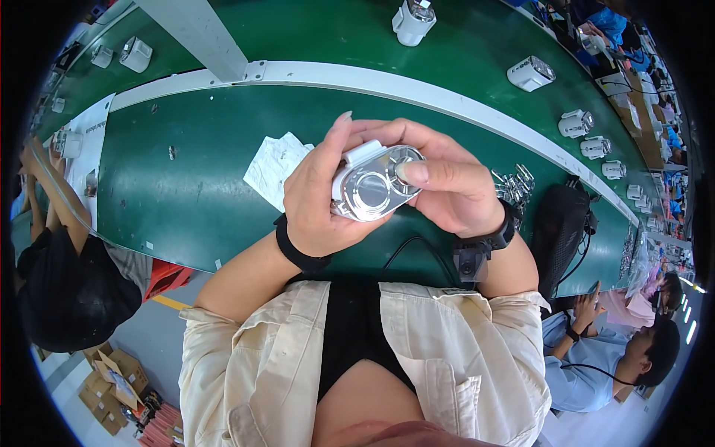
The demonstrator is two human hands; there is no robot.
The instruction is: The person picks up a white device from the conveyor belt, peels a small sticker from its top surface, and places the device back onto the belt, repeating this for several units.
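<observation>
Above the green table, both my hands hold a small white appliance housing (pixel 370 195) with a shiny chrome face. That face has a large round ring and a smaller round fitting. My left hand (pixel 311 200) wraps the housing's left side, with the thumb raised along its edge. From the right, my right hand (pixel 458 182) grips it, its thumb pressing on the smaller round fitting and its fingers behind the far side. What lies under the right thumb is hidden. A crumpled white paper sheet (pixel 269 167) rests on the table beside my left hand.
Several metal pieces (pixel 514 185) lie past my right wrist, near a black pouch (pixel 555 223) with a cable. Beyond a white rail (pixel 335 73), a green belt (pixel 320 33) carries several similar housings (pixel 530 73). A white post (pixel 195 37) rises at far left. People sit on both sides.
</observation>
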